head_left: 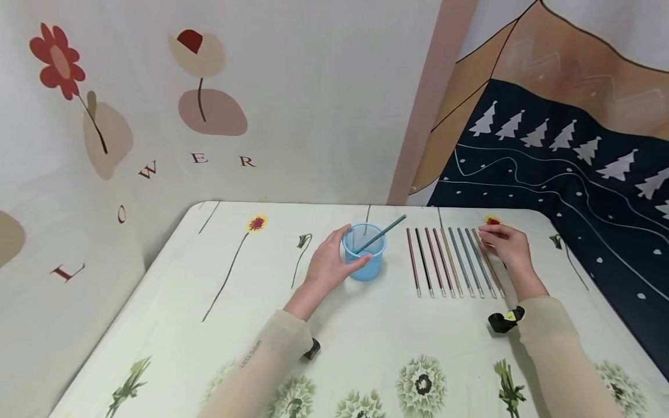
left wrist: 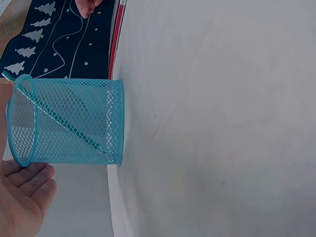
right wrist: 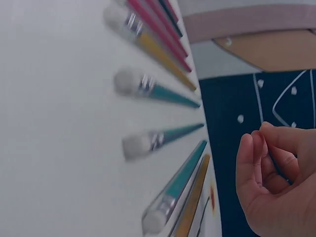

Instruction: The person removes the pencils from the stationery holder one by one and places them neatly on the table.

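My left hand [head_left: 329, 258] holds a light blue mesh pencil cup [head_left: 368, 268] near its rim, thumb on the near side. One green pencil [head_left: 393, 224] leans inside the cup; its slanted shaft shows through the mesh in the left wrist view. At the right, my right hand [head_left: 507, 244] is by the far end of the rightmost yellow pencil [head_left: 493, 271]. In the right wrist view, its fingers [right wrist: 245, 163] are bent and the thumb tip meets them, with nothing visible between. That yellow pencil [right wrist: 193, 200] lies apart from them there.
Several pencils lie side by side left of my right hand: a dark red one [head_left: 413, 261], a black one [head_left: 424, 261], another yellow one [head_left: 453, 261] and teal ones [head_left: 473, 261]. Their eraser ends face me. A flower-printed cloth [head_left: 251, 360] covers the table; hanging fabric [head_left: 313, 116] stands behind.
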The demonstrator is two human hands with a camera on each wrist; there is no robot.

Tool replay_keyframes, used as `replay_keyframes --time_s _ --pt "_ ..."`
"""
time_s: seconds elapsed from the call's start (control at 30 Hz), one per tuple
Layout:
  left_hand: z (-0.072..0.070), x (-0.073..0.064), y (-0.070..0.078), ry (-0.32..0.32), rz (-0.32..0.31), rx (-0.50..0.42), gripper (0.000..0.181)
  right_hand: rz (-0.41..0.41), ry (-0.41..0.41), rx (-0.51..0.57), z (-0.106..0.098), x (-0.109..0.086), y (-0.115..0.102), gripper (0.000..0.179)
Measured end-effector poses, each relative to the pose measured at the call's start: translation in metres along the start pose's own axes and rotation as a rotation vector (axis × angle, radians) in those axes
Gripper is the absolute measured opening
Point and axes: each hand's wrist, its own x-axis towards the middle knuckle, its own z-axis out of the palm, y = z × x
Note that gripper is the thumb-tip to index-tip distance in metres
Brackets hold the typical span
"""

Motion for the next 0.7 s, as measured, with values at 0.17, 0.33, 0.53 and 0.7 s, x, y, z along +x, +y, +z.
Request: replay_keyframes --time_s 0.17,0.33,0.53,0.7 --pt "0.001 -0.001 -0.002 -0.003 -0.003 -0.018 0.085 -0.018 -0.042 0.041 0.007 -0.003 -0.001 0.01" --pt "-0.002 -0.001 -0.003 -0.01 -0.025 -0.026 0.086 -0.05 -0.071 0.064 0.022 -0.004 0.0 0.029" --pt "-0.003 -0.001 -0.003 -0.004 -0.02 -0.027 0.086 -0.124 -0.107 0.082 0.035 -0.005 0.002 0.036" --pt "0.0 0.0 -0.002 -0.005 0.002 -0.035 0.086 -0.137 -0.145 0.11 0.04 -0.034 -0.029 0.03"
